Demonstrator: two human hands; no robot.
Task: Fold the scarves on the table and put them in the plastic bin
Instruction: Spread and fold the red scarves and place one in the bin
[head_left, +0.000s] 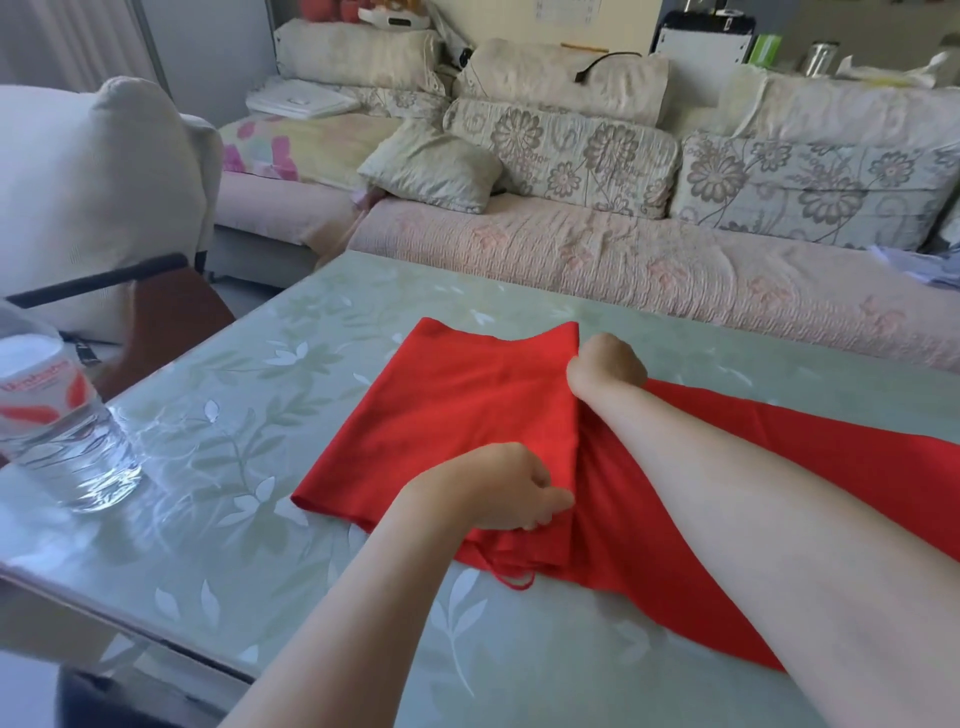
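Observation:
A red scarf (452, 410) lies on the pale green leaf-patterned table (218, 426), partly folded, with a doubled panel on the left and a long tail running off to the right. My left hand (493, 486) pinches the near end of the fold line with curled fingers. My right hand (605, 366) grips the far end of that same fold edge, fingers curled down into the cloth and hidden from view. No plastic bin is in view.
A clear water bottle (62, 431) with a red label stands near the table's left edge. A sofa (623, 260) with floral cushions runs along the far side. A white-draped chair (98, 197) stands at the left.

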